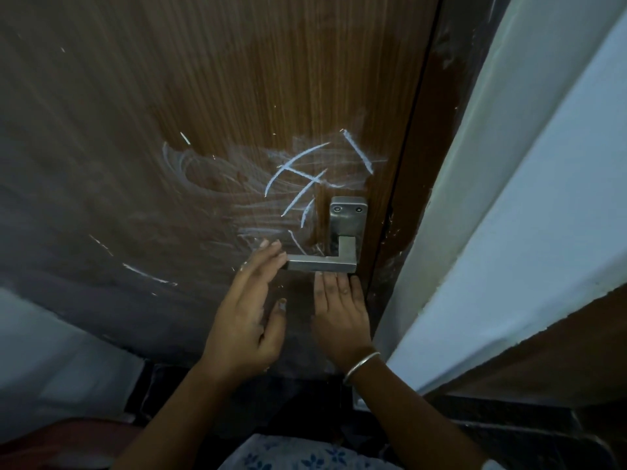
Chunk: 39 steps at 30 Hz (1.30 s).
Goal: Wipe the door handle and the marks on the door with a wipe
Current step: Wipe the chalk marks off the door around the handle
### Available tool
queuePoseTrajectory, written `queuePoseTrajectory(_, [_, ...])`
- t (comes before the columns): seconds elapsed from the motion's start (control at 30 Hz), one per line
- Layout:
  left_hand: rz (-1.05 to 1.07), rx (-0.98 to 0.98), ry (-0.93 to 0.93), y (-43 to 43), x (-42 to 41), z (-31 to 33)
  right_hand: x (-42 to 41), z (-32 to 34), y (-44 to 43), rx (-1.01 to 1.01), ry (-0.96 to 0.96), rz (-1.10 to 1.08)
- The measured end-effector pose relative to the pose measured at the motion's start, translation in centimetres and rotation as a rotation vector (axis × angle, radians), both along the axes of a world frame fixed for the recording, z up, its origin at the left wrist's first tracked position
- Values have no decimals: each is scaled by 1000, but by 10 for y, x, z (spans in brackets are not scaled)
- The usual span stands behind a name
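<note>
Fingers (268,256) of our left hand (244,317) are spread open and empty, their tips touching the free end of the door handle (322,264). Our right hand (341,317), a metal bangle (361,366) at its wrist, lies flat and open on the door (237,96) just below the handle, gripping nothing. We see a grey metal lever, its long axis level, pointing left from a plate (348,215) near the door's right edge. Beyond it, white chalky marks (298,178) and smears cross the brown wood.
</note>
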State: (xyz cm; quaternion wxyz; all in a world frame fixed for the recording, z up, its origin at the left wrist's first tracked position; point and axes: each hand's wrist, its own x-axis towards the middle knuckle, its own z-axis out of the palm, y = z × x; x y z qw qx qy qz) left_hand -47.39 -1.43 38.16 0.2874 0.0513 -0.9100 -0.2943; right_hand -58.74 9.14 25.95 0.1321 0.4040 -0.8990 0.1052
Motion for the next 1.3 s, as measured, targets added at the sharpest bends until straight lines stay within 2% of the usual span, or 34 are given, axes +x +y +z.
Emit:
queuePoseTrajectory(0.13, [58, 12, -3, -8, 12, -9, -12, -11, 18, -29, 124, -55])
queuePoseTrajectory(0.27, [158, 35, 14, -20, 21, -15, -13, -10, 21, -28, 99, -173])
queuePoseTrajectory(0.8, [142, 92, -69, -21, 34, -30, -1, -14, -43, 66, 184, 171])
queuePoseTrajectory(1.0, [166, 124, -55, -29, 31, -30, -18, -35, 11, 18, 131, -24])
queuePoseTrajectory(1.13, [184, 135, -50, -36, 29, -29, -13, -47, 22, 22, -32, -235])
queuePoseTrajectory(1.3, [187, 148, -51, -46, 25, -29, -13, -56, 19, 136, 79, -149])
